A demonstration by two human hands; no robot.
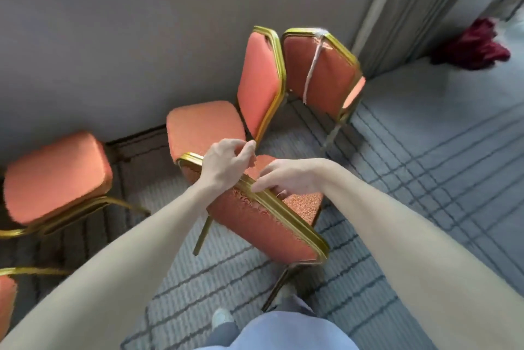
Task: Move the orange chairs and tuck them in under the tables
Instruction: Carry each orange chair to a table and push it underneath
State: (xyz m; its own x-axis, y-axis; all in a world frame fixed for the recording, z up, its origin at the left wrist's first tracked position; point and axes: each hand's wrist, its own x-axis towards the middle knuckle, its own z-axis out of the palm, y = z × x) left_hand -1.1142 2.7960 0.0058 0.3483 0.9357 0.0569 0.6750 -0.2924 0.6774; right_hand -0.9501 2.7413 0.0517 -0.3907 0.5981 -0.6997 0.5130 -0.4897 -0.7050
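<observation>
The nearest orange chair [263,225], gold-framed, stands in front of me with its backrest toward me. My left hand [226,165] lies across the left end of its top rail, the fingers loosely curled past the rail and around nothing I can see. My right hand [286,176] reaches in from the right, and its fingertips touch the rail's middle. A second orange chair [204,125] stands just beyond, its seat by the grey-draped table [127,37]. A third chair [320,71] stands behind it at the right. Another chair's seat [56,176] is at the left.
Part of one more orange chair [7,298] shows at the bottom left edge. A dark red cloth [470,46] lies heaped on the carpet at the far right, beside a grey curtain [397,9]. Striped grey carpet [425,151] stretches to the right. My shoe [222,318] is below.
</observation>
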